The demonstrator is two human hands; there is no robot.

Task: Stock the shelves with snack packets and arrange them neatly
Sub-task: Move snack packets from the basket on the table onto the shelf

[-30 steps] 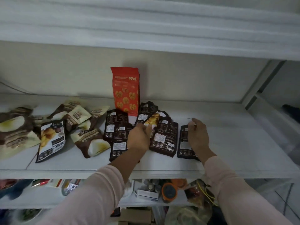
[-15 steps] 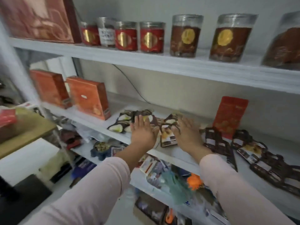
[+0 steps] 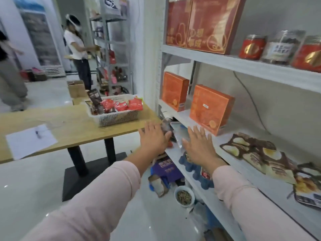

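Brown and cream snack packets (image 3: 257, 154) lie flat on the white shelf (image 3: 231, 164) at the right. A white perforated basket (image 3: 114, 116) with red and dark packets (image 3: 119, 106) stands on the wooden table (image 3: 69, 124) to the left. My left hand (image 3: 153, 138) hovers in the gap between table and shelf, fingers spread, holding nothing. My right hand (image 3: 198, 145) is spread flat over the shelf's front edge, empty, left of the packets.
Two orange boxes (image 3: 210, 108) stand on the same shelf behind my hands. Jars (image 3: 251, 46) and large red boxes (image 3: 203, 23) fill the upper shelf. Lower shelves hold clutter; a bowl (image 3: 184, 196) sits on the floor. Two people (image 3: 78, 49) stand at the far left.
My view has swung left, away from the packets toward the table and basket. Both hands have left the packets and moved left with fingers spread, holding nothing.
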